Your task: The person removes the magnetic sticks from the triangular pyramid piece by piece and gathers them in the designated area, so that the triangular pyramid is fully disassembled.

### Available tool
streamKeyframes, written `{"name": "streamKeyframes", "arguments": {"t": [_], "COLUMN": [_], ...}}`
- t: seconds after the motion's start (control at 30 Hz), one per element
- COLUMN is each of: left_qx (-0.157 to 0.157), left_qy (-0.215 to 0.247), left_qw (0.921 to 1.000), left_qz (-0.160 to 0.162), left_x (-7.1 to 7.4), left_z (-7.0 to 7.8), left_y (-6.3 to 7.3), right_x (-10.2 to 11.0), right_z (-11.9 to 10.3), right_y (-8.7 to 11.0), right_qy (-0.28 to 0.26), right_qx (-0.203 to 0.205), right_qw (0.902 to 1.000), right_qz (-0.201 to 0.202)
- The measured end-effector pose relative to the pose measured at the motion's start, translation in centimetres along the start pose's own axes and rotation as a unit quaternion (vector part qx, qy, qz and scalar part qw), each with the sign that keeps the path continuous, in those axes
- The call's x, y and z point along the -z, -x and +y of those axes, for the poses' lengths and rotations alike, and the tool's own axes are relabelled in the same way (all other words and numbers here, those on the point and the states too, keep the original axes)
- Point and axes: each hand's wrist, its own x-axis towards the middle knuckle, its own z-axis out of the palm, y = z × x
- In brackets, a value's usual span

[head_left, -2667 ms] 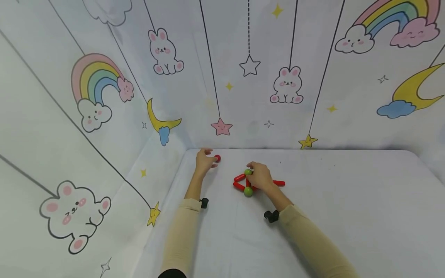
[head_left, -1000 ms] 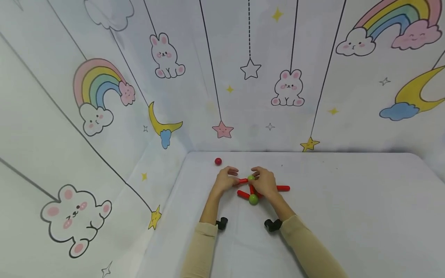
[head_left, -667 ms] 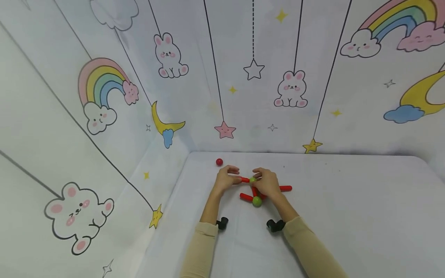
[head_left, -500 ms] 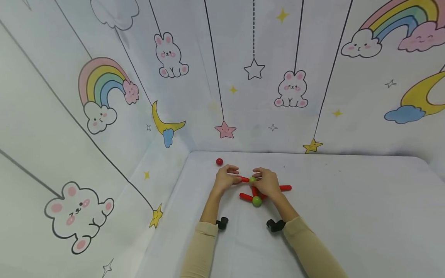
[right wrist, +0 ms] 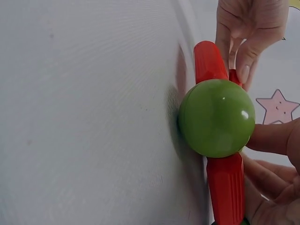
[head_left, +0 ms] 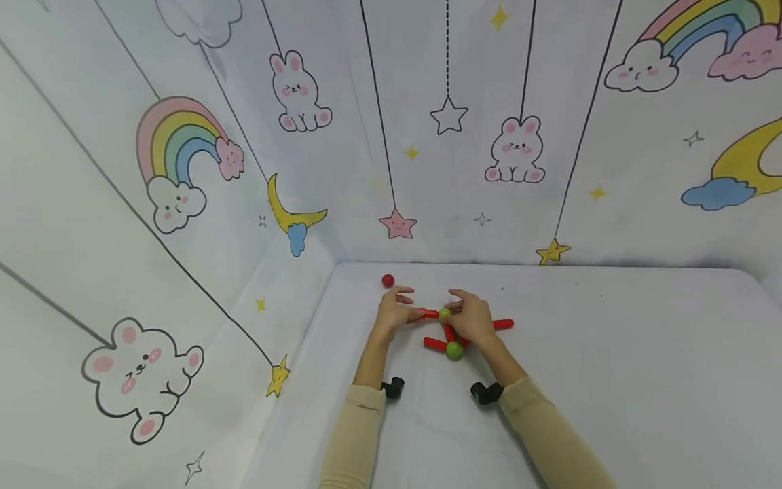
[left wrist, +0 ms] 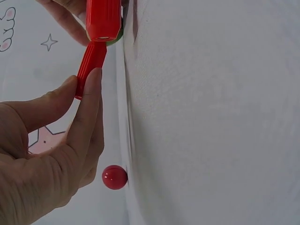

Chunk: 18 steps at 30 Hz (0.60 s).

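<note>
A red far rod [head_left: 430,314] sits toward the far left of the white-covered table [head_left: 611,380], its right end against a green far ball [head_left: 444,313]. The left hand [head_left: 394,314] pinches the rod's left end between thumb and fingers, its grip closed on the plastic; the right hand [head_left: 475,318] holds the far ball, thumb on the near side and fingers curved beyond.

A red linking rod [head_left: 449,333] runs from the far ball to a green near ball [head_left: 454,350], from which a red near rod [head_left: 435,344] points left. More red shows at the near ball's right, partly covered by the right hand. A red right-hand rod [head_left: 504,324] emerges beyond that hand; whether it joins the rest is hidden.

A loose red ball [head_left: 387,280] rests at the far left, beyond the left hand. Tan sleeves [head_left: 353,435] and black wrist devices [head_left: 396,388] cover both forearms and wrists in part. Rabbits, rainbows and stars decorate the white wall [head_left: 342,170] behind.
</note>
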Motion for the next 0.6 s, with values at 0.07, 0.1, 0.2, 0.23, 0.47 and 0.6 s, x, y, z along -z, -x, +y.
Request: {"name": "streamKeyframes", "arguments": {"t": [0.07, 0.1, 0.2, 0.23, 0.47, 0.6], "left_qx": [0.004, 0.006, 0.011, 0.012, 0.007, 0.013], "left_qy": [0.003, 0.003, 0.01, 0.022, 0.076, 0.074], "left_qw": [1.0, 1.0, 0.9998, 0.9996, 0.9971, 0.9971], "left_qz": [0.0, 0.002, 0.011, 0.014, 0.005, -0.013], "left_x": [0.1, 0.2, 0.9, 1.3, 4.3, 5.3], "left_z": [-0.1, -0.1, -0.1, 0.0, -0.2, -0.3], "left_y": [-0.1, -0.1, -0.1, -0.1, -0.5, -0.8], "right_x": [0.0, 0.0, 0.1, 0.1, 0.5, 0.7], "right_z": [-0.1, -0.1, -0.2, -0.2, -0.1, 0.0], "right_y": [0.0, 0.0, 0.0, 0.0, -0.2, -0.3], "right_qy": [0.0, -0.001, -0.004, -0.005, -0.011, -0.019], "right_qx": [0.001, 0.0, -0.008, -0.011, -0.02, -0.029], "right_qw": [1.0, 1.0, 1.0, 0.9999, 0.9997, 0.9993], "right_qz": [-0.001, -0.002, -0.002, -0.003, -0.004, -0.008]}}
